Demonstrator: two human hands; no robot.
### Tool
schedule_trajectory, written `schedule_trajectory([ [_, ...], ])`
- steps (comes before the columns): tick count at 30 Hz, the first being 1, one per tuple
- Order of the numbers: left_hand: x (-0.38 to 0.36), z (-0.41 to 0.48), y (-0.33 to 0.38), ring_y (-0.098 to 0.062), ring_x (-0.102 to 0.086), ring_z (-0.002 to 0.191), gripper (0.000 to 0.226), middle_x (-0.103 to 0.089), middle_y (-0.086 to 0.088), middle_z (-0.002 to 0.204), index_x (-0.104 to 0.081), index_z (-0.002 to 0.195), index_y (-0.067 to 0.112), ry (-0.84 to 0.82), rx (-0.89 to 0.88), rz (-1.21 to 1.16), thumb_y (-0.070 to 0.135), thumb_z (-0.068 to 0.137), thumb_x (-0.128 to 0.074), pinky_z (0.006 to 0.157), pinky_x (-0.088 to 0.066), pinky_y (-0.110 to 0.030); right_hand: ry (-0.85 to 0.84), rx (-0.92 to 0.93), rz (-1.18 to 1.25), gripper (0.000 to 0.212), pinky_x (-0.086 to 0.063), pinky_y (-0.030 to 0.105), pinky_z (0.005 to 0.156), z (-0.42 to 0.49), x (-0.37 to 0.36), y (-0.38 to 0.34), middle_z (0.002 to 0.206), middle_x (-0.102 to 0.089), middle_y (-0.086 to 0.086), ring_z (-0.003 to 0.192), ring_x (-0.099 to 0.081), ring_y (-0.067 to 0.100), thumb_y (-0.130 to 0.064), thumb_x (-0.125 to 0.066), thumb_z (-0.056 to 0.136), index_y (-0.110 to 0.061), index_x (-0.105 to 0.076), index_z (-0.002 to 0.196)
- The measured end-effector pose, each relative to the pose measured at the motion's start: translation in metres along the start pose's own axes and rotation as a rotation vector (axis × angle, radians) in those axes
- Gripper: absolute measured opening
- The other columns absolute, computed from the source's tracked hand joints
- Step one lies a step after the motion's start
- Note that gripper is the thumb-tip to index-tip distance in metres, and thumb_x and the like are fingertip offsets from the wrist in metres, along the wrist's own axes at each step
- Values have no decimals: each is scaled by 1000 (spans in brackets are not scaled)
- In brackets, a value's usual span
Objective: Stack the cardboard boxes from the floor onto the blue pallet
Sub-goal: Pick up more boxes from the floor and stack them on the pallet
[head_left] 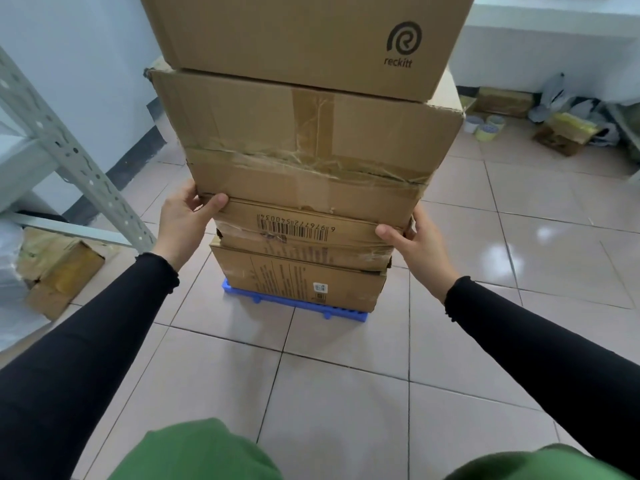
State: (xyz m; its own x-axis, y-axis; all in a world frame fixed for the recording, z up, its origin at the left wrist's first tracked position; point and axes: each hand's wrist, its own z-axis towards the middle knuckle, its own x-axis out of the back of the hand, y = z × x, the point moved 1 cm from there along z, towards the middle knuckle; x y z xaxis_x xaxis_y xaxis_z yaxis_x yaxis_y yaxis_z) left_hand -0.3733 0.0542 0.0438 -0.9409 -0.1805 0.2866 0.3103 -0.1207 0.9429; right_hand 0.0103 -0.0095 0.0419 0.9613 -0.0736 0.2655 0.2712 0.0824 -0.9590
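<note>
A tall stack of cardboard boxes stands on the small blue pallet (277, 301). From the bottom: a printed box (298, 282), a barcode box (304, 233), a large taped box (304, 147), and a box with a "reckitt" logo (304, 32) on top. My left hand (188, 220) grips the lower left corner of the large taped box, thumb on its front edge. At the lower right corner of that same box is my right hand (419, 244), its thumb lying on the barcode box's top edge.
A grey metal shelf frame (65, 150) stands at the left, with a torn cardboard box (57, 271) on the floor below it. At the back right lie tape rolls (485, 128), bags and a small open box (564, 135). The floor is tiled.
</note>
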Motion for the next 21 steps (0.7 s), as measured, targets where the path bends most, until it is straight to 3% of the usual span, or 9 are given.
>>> schedule_trajectory([
  [2,2,-3,-9,-6,-69,108,78,-73,6,118,-35,157,23,-22,25,37,29,91,-76,91,-52,-21,-37,-54,9,114,-35,32,120,-2,2,15,164,-36,-7,150,-35,6,-42,-86,80,-29,-10,164],
  [4,2,-10,-22,6,-64,108,87,-70,12,118,-26,159,29,-52,72,106,34,89,-77,91,-47,-13,-72,-147,-8,133,-23,33,123,-8,-2,32,171,-17,-11,155,-20,8,-49,-88,73,-33,7,163],
  [7,-6,-17,-45,-9,-52,132,66,-59,5,138,-44,141,40,-124,172,200,44,84,-78,103,-40,-22,-105,-239,-141,109,-30,37,118,-18,-13,56,159,-33,-15,141,-31,5,-45,-85,78,-29,-16,161],
  [8,-9,-19,-49,-13,-51,132,54,-59,6,137,-48,131,45,-154,196,242,41,86,-77,103,-40,-27,-114,-253,-166,95,-35,38,116,-19,-17,61,149,-40,-17,135,-36,4,-41,-83,82,-27,-26,157],
  [10,-13,-21,-56,-13,-60,113,41,-66,14,119,-53,120,47,-193,209,295,32,89,-75,95,-48,-31,-119,-252,-169,77,-44,38,110,-18,-23,70,139,-50,-19,130,-47,7,-37,-82,85,-30,-37,147],
  [12,-18,-21,-61,-4,-63,97,41,-68,17,106,-59,127,37,-192,190,313,27,90,-74,88,-53,-28,-102,-254,-170,70,-46,31,101,-13,-25,75,133,-54,-17,126,-51,10,-34,-80,86,-30,-40,143],
  [15,-22,-22,-64,5,-59,91,42,-65,19,100,-58,128,30,-152,182,325,22,90,-75,75,-46,-12,-73,-268,-175,66,-50,29,96,-7,-28,82,133,-60,-12,123,-58,15,-32,-79,88,-25,-43,143],
  [18,-24,-21,-71,-5,-64,97,44,-69,14,104,-60,126,28,-120,177,305,24,86,-78,85,-51,-25,-31,-261,-159,60,-53,26,89,-7,-32,85,129,-64,-9,114,-62,12,-27,-77,90,-24,-44,140],
  [21,-25,-22,-73,-14,-65,105,48,-71,8,114,-60,130,30,-95,172,294,22,85,-78,85,-49,-24,7,-254,-180,57,-49,16,77,-8,-37,87,120,-64,-13,101,-60,-3,-25,-76,91,-24,-44,139],
])
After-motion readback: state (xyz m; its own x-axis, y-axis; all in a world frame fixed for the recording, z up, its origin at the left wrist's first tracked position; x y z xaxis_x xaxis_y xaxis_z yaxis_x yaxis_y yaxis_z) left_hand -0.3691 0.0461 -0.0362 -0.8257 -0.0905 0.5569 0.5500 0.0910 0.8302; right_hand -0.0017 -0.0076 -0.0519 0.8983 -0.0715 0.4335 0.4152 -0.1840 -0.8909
